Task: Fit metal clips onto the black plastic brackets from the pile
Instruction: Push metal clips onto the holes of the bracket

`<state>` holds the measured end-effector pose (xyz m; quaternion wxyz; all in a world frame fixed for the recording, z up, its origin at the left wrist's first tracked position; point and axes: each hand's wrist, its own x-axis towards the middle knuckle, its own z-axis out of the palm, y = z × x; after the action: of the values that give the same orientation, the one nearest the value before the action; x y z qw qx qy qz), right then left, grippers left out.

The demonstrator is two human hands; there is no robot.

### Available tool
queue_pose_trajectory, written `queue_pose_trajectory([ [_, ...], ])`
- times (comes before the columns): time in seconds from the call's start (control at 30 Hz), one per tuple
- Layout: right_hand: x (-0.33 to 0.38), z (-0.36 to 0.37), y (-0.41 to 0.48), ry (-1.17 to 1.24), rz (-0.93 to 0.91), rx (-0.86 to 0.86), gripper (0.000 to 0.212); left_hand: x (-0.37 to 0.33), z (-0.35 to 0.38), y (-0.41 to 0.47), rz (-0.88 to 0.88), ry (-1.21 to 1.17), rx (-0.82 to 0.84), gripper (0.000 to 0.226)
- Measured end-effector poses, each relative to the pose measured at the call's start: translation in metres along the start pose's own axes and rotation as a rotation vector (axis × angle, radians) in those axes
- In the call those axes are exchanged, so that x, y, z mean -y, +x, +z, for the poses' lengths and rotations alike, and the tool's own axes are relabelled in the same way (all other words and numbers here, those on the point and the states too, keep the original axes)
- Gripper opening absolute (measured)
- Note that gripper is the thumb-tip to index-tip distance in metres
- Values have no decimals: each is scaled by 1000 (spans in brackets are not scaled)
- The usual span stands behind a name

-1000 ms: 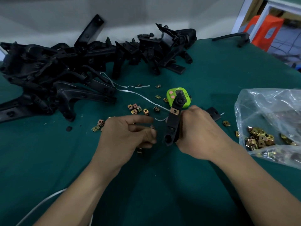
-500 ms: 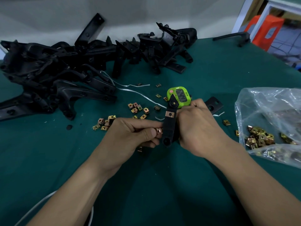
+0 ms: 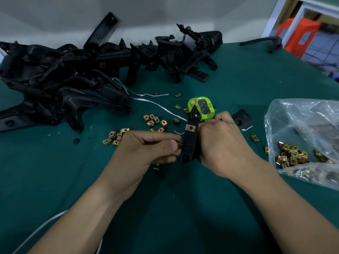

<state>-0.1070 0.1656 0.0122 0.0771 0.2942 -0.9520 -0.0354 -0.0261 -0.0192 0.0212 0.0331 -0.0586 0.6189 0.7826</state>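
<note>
Working at one table (image 3: 183,213), we face one pile of brackets (image 3: 73,74) and one bag of clips (image 3: 302,129). Our right hand (image 3: 223,143) grips one bracket (image 3: 189,142) carrying one fitted clip (image 3: 190,128); our left hand (image 3: 145,151) pinches another clip (image 3: 179,144) at its edge, fingers (image 3: 169,146) curled.

Dim, cool light from overhead, soft shadows under both forearms (image 3: 88,217) on the green cloth (image 3: 238,79); pile of black brackets (image 3: 64,70) goes near-solid black, little detail. Glare streaks on the plastic bag (image 3: 302,121), and the clip (image 3: 179,144) pinched by the left hand (image 3: 146,149) is just a dull glint. Centre's sharp, incl. the bracket (image 3: 190,138) gripped by the right hand (image 3: 220,143), but wide-angle lens bends the edges & the orange stool (image 3: 300,33) top right is soft, brighter.
</note>
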Motion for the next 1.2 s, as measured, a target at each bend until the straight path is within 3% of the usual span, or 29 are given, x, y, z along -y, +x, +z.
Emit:
queue_pose_trajectory([
  [0.23,1,-4,-3,56,11,31,13,3,0,0,81,97,-14,29],
  [0.47,6,-6,-5,13,-15,5,28,3,1,0,57,62,6,24],
  [0.73,12,-9,-7,-63,2,-53,29,0,5,-3,54,74,-1,16],
  [0.93,17,-9,-8,-73,-79,-165,34,-4,0,-3,-27,163,65,46],
  [1.03,17,-7,-9,1,-101,-231,41,-2,2,-5,-30,223,98,46],
  [1.2,24,-9,-6,-211,-92,-111,39,-4,4,-7,59,441,24,55],
])
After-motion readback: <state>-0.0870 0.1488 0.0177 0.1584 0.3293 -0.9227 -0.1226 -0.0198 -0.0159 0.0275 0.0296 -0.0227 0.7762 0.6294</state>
